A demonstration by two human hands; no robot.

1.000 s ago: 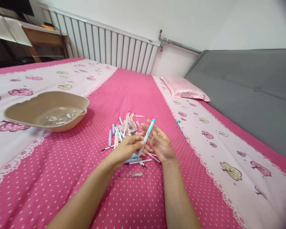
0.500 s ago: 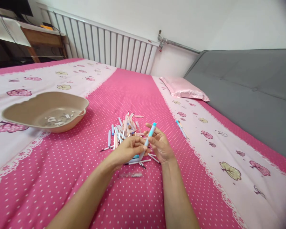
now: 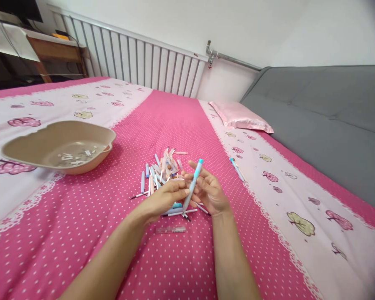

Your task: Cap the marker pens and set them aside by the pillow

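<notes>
A pen point(image 3: 192, 185) with a pale blue barrel and a bright turquoise end stands slanted between my hands, above the pile. My left hand point(image 3: 165, 198) pinches its barrel from the left. From the right, my right hand point(image 3: 212, 193) has its thumb against the pen and its fingers loosely behind it. Beneath and beyond both hands lies a heap of pen parts point(image 3: 167, 164), with pink, pale blue and white tubes and dark-tipped refills; my hands hide part of it. A clear flat piece point(image 3: 171, 229) rests on the bedspread closer to me.
A beige basin point(image 3: 28, 146) holding small white pieces point(image 3: 75, 158) sits at the left on the pink dotted bedspread point(image 3: 175, 116). Assembled-looking pens point(image 3: 237, 168) lie right of my hands. A pink pillow point(image 3: 240, 117) and a grey headboard point(image 3: 325, 121) are farther right.
My right hand's fingers have loosened and spread a little around the pen. The pen has shifted slightly left and its turquoise end now shows more fully.
</notes>
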